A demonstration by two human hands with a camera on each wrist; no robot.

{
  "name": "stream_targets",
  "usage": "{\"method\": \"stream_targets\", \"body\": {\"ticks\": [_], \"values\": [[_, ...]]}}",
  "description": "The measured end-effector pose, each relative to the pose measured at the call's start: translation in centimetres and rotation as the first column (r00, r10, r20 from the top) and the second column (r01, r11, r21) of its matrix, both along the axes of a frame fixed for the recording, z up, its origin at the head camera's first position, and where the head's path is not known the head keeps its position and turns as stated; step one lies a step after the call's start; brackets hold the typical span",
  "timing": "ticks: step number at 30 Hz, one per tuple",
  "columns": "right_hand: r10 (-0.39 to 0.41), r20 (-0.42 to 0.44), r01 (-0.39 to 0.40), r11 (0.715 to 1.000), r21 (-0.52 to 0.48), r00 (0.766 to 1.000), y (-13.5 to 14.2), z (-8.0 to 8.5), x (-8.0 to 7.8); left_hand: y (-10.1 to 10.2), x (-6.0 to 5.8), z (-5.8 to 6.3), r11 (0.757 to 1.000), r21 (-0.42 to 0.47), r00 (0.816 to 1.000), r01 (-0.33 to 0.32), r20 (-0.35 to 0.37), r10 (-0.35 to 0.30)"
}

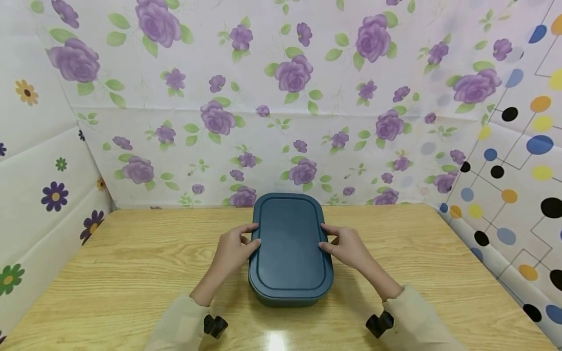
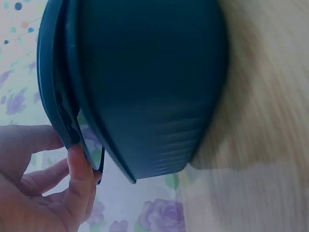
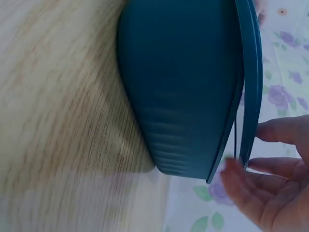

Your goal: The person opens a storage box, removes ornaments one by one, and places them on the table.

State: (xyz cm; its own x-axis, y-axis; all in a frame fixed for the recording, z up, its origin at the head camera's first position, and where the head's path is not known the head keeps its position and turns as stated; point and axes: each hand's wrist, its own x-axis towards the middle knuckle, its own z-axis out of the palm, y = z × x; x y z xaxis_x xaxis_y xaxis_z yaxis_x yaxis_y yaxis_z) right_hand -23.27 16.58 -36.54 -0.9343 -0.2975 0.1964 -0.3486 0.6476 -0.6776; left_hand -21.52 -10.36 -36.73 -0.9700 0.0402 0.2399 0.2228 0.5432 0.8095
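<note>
Printed sheets (image 1: 263, 114): behind, left and right of the box (image 1: 287, 302); count, three.
Table (image 1: 145, 253): wood-grained, underneath the box; count, one.
Box: dark blue-green, upright on the table; best kept flat and unmoved while handling the lid (image 1: 290, 243); count, one.
Lid: above the box, tilted, close to the rim at the near end, gap widening towards the far end; best moved with both long sides even, without twisting, rim lined up with the box; raising or lowering, cannot tell; count, one.
Sleeves (image 1: 180, 321): pale, at the near left and near right of the box; count, two.
Left hand (image 1: 234, 248): left of the box, apart from the right hand (image 1: 347, 247), pinching the lid's left edge; best matched in height with the other; count, one.
Right hand: right of the box, pinching the lid's right edge; fingertips best kept out of the gap; count, one.
Wrist cameras (image 1: 215, 325): black, just outside the box's near corners; count, two.
</note>
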Motion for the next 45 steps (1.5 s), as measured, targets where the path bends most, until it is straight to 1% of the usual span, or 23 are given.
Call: {"method": "stream_targets", "body": {"ticks": [2, 5, 7, 9, 11, 14, 16, 18, 21, 25, 29, 31, 34, 36, 38, 39, 42, 45], "values": [[0.011, 0.074, -0.005, 0.996, -0.084, 0.997, 0.5, 0.1, -0.2, 0.0, 0.1, 0.4, 0.996, 0.091, 0.998, 0.011, 0.060, -0.016], [0.048, 0.165, -0.015, 0.981, -0.194, 0.985, 1.6, 0.3, -0.5, 0.3, 0.2, 0.9, 0.973, 0.227, 0.988, 0.032, 0.138, -0.064], [0.073, 0.204, -0.023, 0.971, -0.238, 0.976, 2.6, 0.4, -0.8, 0.9, 0.3, 1.2, 0.952, 0.303, 0.979, 0.051, 0.173, -0.107], [0.097, 0.223, -0.040, 0.969, -0.245, 0.970, 3.9, 0.5, -1.0, 1.6, 0.5, 1.5, 0.931, 0.358, 0.970, 0.069, 0.193, -0.146], [0.116, 0.238, -0.055, 0.967, -0.247, 0.964, 5.2, 0.6, -1.2, 2.6, 0.7, 1.7, 0.913, 0.399, 0.963, 0.084, 0.204, -0.177], [0.134, 0.262, -0.066, 0.965, -0.252, 0.956, 7.3, 0.8, -1.5, 4.2, 1.0, 1.8, 0.897, 0.427, 0.956, 0.117, 0.195, -0.217], [0.139, 0.281, -0.064, 0.964, -0.260, 0.949, 8.6, 0.8, -1.6, 5.3, 1.1, 1.9, 0.889, 0.436, 0.948, 0.140, 0.199, -0.247], [0.141, 0.303, -0.060, 0.963, -0.261, 0.943, 10.0, 0.6, -1.6, 6.4, 1.2, 1.8, 0.893, 0.420, 0.942, 0.160, 0.207, -0.266], [0.143, 0.330, -0.061, 0.967, -0.247, 0.933, 12.0, 0.2, -1.7, 8.4, 1.3, 1.8, 0.907, 0.389, 0.936, 0.161, 0.232, -0.265], [0.152, 0.371, -0.075, 0.974, -0.214, 0.916, 14.9, -0.2, -1.5, 11.1, 1.5, 1.4, 0.920, 0.361, 0.943, 0.151, 0.225, -0.243], [0.168, 0.413, -0.088, 0.975, -0.205, 0.895, 17.6, -0.2, -1.3, 13.8, 1.8, 1.1, 0.922, 0.358, 0.951, 0.151, 0.202, -0.234], [0.188, 0.427, -0.104, 0.972, -0.212, 0.884, 19.0, -0.2, -1.1, 15.1, 2.0, 0.9, 0.921, 0.357, 0.951, 0.158, 0.196, -0.239], [0.221, 0.459, -0.128, 0.966, -0.224, 0.860, 20.9, -0.4, -0.9, 16.9, 2.3, 0.7, 0.924, 0.348, 0.947, 0.157, 0.212, -0.240], [0.241, 0.474, -0.148, 0.963, -0.226, 0.847, 22.0, -0.5, -0.9, 17.9, 2.5, 0.6, 0.927, 0.345, 0.941, 0.149, 0.239, -0.240], [0.244, 0.494, -0.151, 0.963, -0.222, 0.834, 22.9, -0.7, -0.8, 18.9, 2.6, 0.4, 0.933, 0.334, 0.935, 0.138, 0.268, -0.234], [0.241, 0.497, -0.154, 0.966, -0.209, 0.834, 23.3, -0.9, -0.8, 19.4, 2.6, 0.3, 0.932, 0.335, 0.929, 0.136, 0.283, -0.237], [0.214, 0.511, -0.147, 0.975, -0.168, 0.832, 24.2, -1.3, -0.8, 20.7, 2.6, -0.1, 0.944, 0.304, 0.921, 0.129, 0.317, -0.228], [0.183, 0.518, -0.141, 0.983, -0.119, 0.836, 24.8, -1.8, -0.7, 21.7, 2.5, -0.6, 0.957, 0.265, 0.918, 0.115, 0.339, -0.204]]}}
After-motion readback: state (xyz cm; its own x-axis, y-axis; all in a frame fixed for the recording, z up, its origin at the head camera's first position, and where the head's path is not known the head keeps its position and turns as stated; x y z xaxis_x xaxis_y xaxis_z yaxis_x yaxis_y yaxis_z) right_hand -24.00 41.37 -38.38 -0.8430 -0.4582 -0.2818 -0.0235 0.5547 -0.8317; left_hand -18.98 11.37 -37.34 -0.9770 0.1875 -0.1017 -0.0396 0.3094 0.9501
